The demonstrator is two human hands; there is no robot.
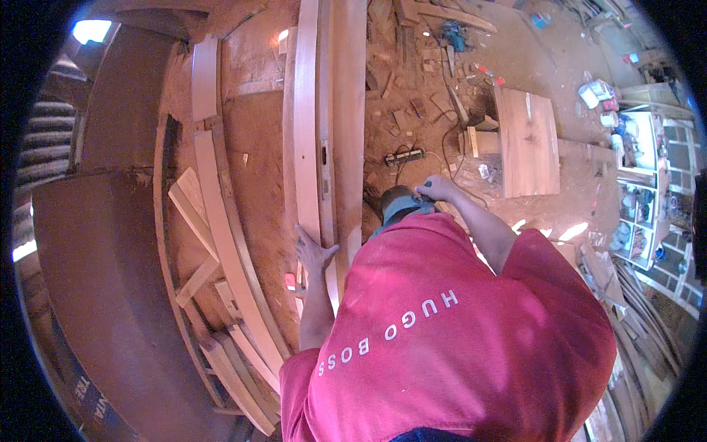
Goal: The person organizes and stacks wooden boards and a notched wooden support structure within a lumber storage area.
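The brown floor (pixel 515 51) carries wood scraps (pixel 402 120) and a power strip (pixel 405 157).

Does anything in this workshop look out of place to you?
What looks like a long, dark power strip lies among loose brown wood scraps on the dusty brown floor, an odd, untidy spot for electrical gear. The long, pale wooden beam under the person's left hand shows no obvious damage.

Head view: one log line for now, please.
left hand: spread on wooden beam | right hand: near greenish cloth, grip unclear | slot: in beam
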